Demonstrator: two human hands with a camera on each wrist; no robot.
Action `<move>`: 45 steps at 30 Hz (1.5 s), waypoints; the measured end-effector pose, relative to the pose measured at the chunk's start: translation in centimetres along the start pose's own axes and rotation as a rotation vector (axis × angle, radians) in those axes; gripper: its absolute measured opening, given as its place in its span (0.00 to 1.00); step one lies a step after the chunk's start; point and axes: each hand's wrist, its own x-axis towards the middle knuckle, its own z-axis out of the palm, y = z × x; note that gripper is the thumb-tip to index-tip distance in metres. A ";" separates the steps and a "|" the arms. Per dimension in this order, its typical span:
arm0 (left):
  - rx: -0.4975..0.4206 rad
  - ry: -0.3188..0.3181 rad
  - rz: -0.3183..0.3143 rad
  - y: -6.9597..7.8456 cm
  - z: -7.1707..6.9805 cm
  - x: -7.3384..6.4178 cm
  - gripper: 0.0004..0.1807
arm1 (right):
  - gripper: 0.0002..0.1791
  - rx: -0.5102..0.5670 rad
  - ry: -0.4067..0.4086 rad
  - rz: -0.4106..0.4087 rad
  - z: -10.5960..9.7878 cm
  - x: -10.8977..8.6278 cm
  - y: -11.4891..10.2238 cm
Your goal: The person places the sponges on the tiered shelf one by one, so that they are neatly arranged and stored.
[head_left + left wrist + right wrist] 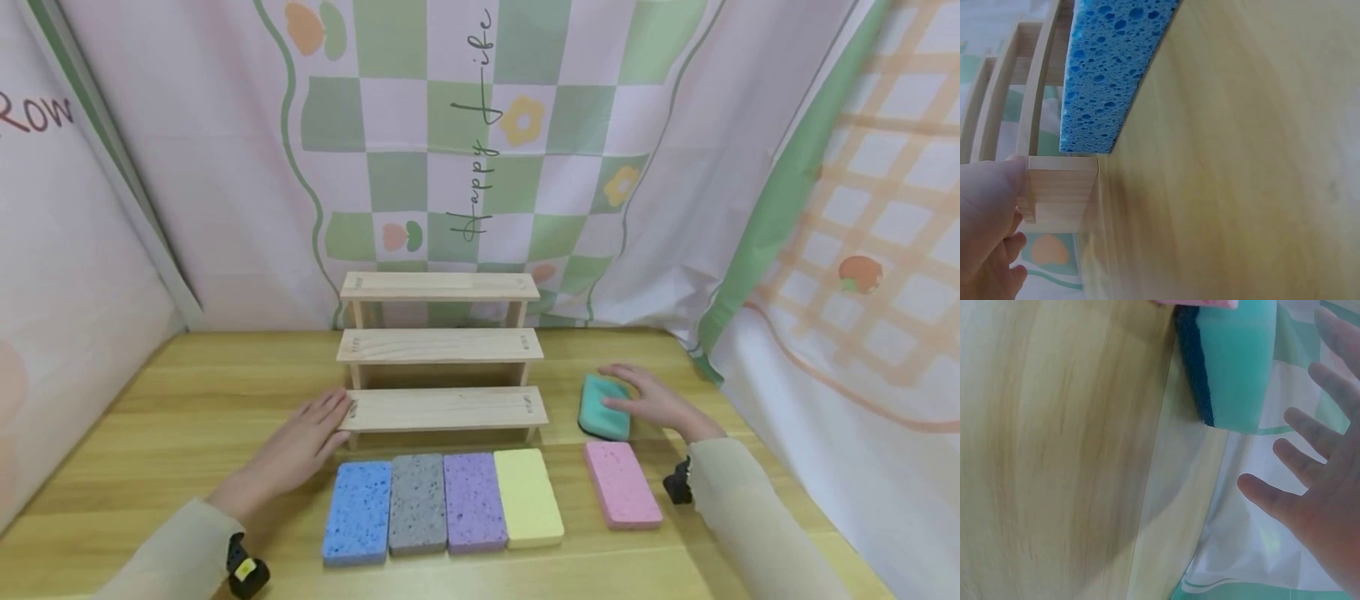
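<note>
A three-step wooden shelf [446, 409] stands on the table with its lowest board at the front. My left hand [309, 437] rests at the left end of that board, thumb by the front corner [1017, 167]. Nearest it in front lies a blue sponge [358, 510], beside grey [417, 502], purple [474, 501] and yellow [528, 497] sponges in a row. Over the teal sponge [597, 417] with a dark scouring side, my right hand [655, 403] hovers, its fingers [1307, 459] spread apart and holding nothing. A pink sponge [622, 485] lies nearer me.
The wooden table [247, 375] runs back to a patterned curtain [397, 117] behind the shelf. More fabric hangs at the left and right sides, including an orange-checked panel [862, 192].
</note>
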 end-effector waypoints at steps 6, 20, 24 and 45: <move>0.029 -0.009 0.006 0.0 0.2 0.0 0.27 | 0.29 0.019 -0.020 -0.002 0.1 0.0 0.3; 0.050 -0.004 0.015 0.1 0.2 0.1 0.26 | 0.20 0.009 -0.044 0.013 0.4 0.2 0.8; 0.053 -0.003 0.019 0.1 0.2 0.0 0.26 | 0.19 0.015 -0.053 0.023 0.5 0.3 1.0; 0.061 0.011 0.025 0.2 0.1 0.1 0.25 | 0.28 0.004 -0.071 0.104 0.4 0.2 1.0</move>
